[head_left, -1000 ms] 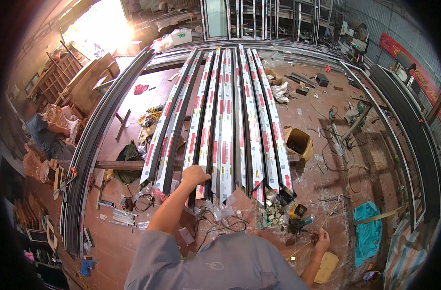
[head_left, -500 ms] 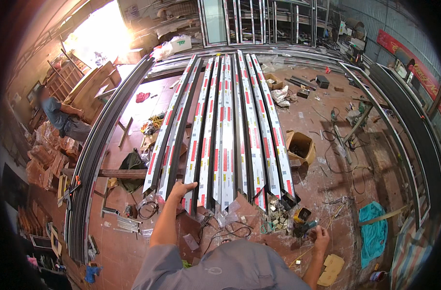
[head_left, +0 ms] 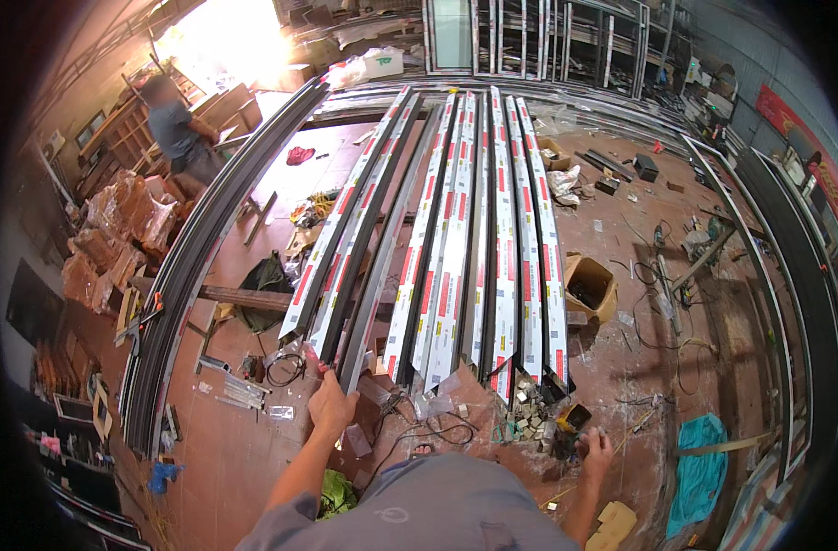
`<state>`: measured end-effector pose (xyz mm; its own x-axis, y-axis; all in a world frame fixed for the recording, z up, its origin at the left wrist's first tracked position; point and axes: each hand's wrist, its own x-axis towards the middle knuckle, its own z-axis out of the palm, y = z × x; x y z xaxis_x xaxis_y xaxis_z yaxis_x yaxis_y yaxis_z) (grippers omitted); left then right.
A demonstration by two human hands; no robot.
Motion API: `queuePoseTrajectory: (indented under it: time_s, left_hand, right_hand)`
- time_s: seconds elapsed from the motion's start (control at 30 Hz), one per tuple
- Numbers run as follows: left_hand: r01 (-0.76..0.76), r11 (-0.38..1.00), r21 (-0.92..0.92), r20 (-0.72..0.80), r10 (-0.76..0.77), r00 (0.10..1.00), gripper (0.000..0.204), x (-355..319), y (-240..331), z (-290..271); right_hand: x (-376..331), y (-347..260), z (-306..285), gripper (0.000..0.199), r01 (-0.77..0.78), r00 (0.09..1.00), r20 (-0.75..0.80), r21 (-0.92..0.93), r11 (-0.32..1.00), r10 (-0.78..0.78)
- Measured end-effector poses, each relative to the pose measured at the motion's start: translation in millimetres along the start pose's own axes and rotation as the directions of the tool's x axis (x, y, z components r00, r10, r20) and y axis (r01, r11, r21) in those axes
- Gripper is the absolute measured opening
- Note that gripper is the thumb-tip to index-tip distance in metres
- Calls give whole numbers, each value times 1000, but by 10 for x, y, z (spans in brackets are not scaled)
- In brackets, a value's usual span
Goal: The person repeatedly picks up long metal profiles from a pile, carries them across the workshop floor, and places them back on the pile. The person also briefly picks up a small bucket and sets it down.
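Several long metal profiles (head_left: pixel 448 266) with white film and red labels lie side by side in front of me, pointing away. At the near end of a grey-and-black profile (head_left: pixel 382 294), third from the left, my left hand (head_left: pixel 331 404) is closed round its tip, partly hiding it. This profile shows a bare grey and dark side upward. My right hand (head_left: pixel 594 452) is off to the right, fingers pinched together above the floor; what they hold is too small to make out. Beside it lie a yellow-and-black tool (head_left: pixel 573 419) and a pile of small metal blocks (head_left: pixel 531 413).
Dark profiles (head_left: pixel 208 248) run along the left, and a large frame (head_left: pixel 745 248) stands at the right. An open cardboard box (head_left: pixel 592 286) sits right of the profiles. Cables (head_left: pixel 437 432) and teal cloth (head_left: pixel 697 468) lie on the floor. Another person (head_left: pixel 176 133) stands far left.
The third profile from the left has turned, from its labelled white face to its grey side. My left hand moved slightly left and nearer me. My view shifted left; the other person looks more upright.
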<state>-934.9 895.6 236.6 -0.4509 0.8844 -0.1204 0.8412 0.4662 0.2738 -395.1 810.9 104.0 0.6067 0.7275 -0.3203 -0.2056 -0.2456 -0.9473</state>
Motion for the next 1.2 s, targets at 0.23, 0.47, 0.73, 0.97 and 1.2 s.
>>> queuePoseTrajectory:
  time_s: [0.23, 0.47, 0.73, 0.97, 1.2]
  left_hand:
    - [111, 984, -139, 148, -90, 985, 75, -1244, -1280, 455]
    - [254, 886, -387, 391, -92, 916, 65, -2846, -2537, 1114]
    - [514, 722, -463, 503, -264, 823, 66, -2942, -2774, 1299]
    - [481, 709, -517, 463, -241, 853, 68, -2734, -3178, 1452]
    - [34, 899, -436, 312, 116, 943, 63, -1413, -3637, 1925]
  right_hand:
    - [-340, -1165, 1803, 30, 367, 815, 514, -103, 924, -267]
    - [-1657, -669, 3440, 83, -248, 27, 764, -620, 744, 645]
    - [-2108, 910, 4148, 77, -590, 90, 673, -558, 583, 734]
    - [-2549, 585, 4254, 54, -449, 243, 890, -250, 858, 387]
    - [-2312, -915, 3484, 67, -108, 413, 905, 162, 981, -104]
